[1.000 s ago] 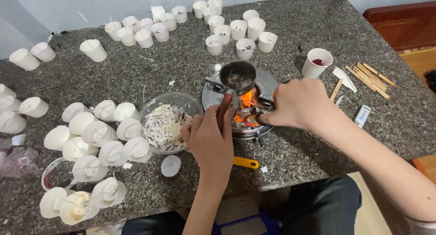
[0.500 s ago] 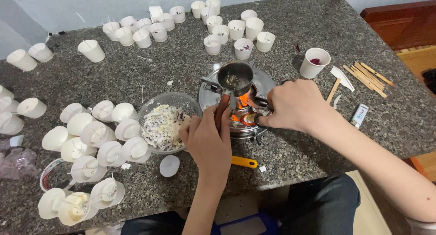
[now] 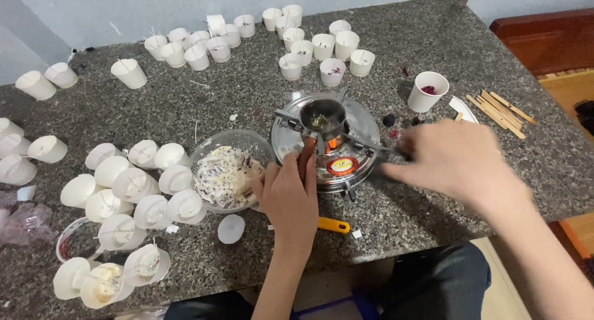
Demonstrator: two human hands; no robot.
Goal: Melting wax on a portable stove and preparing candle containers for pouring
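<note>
Surface: speckled grey granite tabletop [image 3: 433, 35] against a pale wall, filling most of the frame.
Stove: one small round metal burner [image 3: 328, 148] at centre, flame lit under one little metal pot [image 3: 322, 117], apparently to melt what is in it.
Left hand: my left hand [image 3: 288, 193], centre frame, curled on the pot's dark handle [image 3: 307, 159], gripping it, likely to keep the pot steady over the flame.
Right hand: my right hand [image 3: 455, 159], right of centre, blurred, loosely spread beside the stove; I cannot tell whether it holds anything.
Bowl: one clear glass bowl [image 3: 230, 168] of pale wax scraps, just left of the stove, within easy reach.
Cups: small white paper cups [image 3: 133, 184], several dozen; too many overlap for an exact count. Some lie tipped at left, others stand upright along the top.
Sticks: a handful of wooden sticks [image 3: 498, 110] at the right.
Knife: one yellow-handled tool [image 3: 334, 225], near the bottom edge.
</note>
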